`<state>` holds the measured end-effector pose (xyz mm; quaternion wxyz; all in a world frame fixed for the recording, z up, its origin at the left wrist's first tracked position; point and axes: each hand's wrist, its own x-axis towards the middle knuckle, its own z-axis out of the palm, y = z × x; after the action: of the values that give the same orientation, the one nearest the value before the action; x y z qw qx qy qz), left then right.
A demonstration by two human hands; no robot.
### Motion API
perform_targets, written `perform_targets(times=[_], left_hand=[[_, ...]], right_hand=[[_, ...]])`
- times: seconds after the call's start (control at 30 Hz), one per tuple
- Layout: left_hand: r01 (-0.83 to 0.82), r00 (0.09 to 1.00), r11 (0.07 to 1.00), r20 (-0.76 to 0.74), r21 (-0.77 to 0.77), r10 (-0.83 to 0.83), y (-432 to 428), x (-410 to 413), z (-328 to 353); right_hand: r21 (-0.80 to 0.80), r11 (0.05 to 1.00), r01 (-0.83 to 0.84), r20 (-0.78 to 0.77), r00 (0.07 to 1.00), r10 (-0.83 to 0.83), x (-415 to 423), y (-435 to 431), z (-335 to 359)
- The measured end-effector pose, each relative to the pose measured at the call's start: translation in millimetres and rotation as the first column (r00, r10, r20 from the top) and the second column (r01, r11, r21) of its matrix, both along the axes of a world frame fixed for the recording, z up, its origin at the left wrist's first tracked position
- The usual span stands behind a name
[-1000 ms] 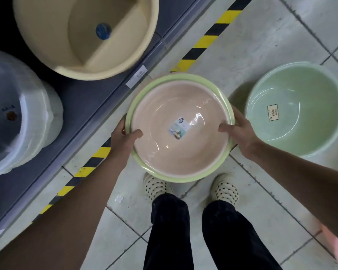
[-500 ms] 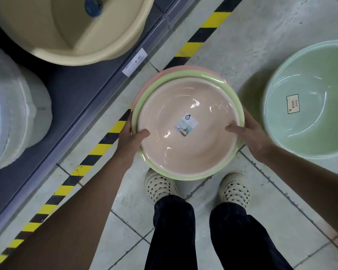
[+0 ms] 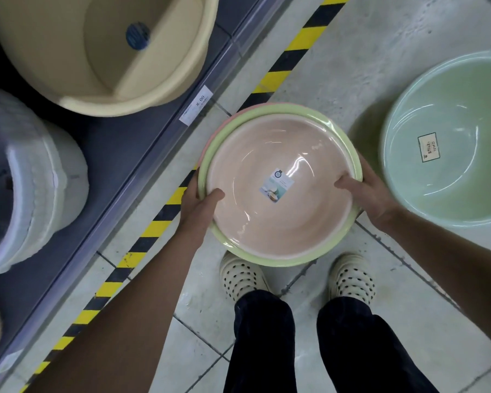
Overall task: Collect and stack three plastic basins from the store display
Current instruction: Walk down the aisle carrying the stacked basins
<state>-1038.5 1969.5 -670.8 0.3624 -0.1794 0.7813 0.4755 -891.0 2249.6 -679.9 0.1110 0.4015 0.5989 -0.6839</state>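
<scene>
I hold a nested stack of basins above my feet. A peach basin (image 3: 281, 217) with a small label sits inside a light green basin (image 3: 267, 258), and a pink rim (image 3: 227, 120) of a third basin shows under them at the upper left. My left hand (image 3: 200, 199) grips the stack's left rim, thumb inside the peach basin. My right hand (image 3: 366, 194) grips the right rim, thumb inside as well. A larger pale green basin (image 3: 448, 171) with a label stands on the floor to the right.
A grey shelf edge (image 3: 142, 154) with a price tag (image 3: 196, 107) runs diagonally at left, bordered by yellow-black floor tape (image 3: 153, 225). On the shelf sit a beige tub (image 3: 102, 49) and a wrapped white stack (image 3: 26, 177). Tiled floor lies ahead and right.
The view has shifted, so the stack sits slightly more to the right and lower against the floor. A pink rim under the green basin came into sight. Both hands keep their grip.
</scene>
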Motion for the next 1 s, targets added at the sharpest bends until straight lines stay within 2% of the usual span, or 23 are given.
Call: perform_targets(times=[0.23, 0.43, 0.73, 0.87, 1.0], left_hand=[[0.058, 0.997, 0.998, -0.057, -0.025, -0.059, 29.1, -1.3, 61.8], [0.115, 0.992, 0.993, -0.047, -0.026, -0.116, 73.5, -2.4, 147.3], [0.338, 0.941, 0.94, -0.017, 0.051, -0.337, 196.0, 22.7, 252.6], [0.384, 0.923, 0.92, -0.016, 0.078, -0.384, 256.7, 42.6, 273.4], [0.455, 0.89, 0.883, -0.02, 0.114, -0.456, 306.3, 61.5, 283.4]], right_hand=[[0.015, 0.99, 0.144, 0.053, 0.988, -0.144, 27.9, 13.8, 63.3], [-0.001, 0.965, 0.264, -0.009, 0.965, -0.264, 52.5, 35.6, 152.3], [0.078, 0.872, 0.483, 0.019, 0.874, -0.485, 118.4, 104.9, 264.3], [0.128, 0.82, 0.558, -0.016, 0.828, -0.561, 152.6, 138.4, 295.7], [0.135, 0.774, 0.619, 0.017, 0.78, -0.626, 182.4, 165.0, 313.7]])
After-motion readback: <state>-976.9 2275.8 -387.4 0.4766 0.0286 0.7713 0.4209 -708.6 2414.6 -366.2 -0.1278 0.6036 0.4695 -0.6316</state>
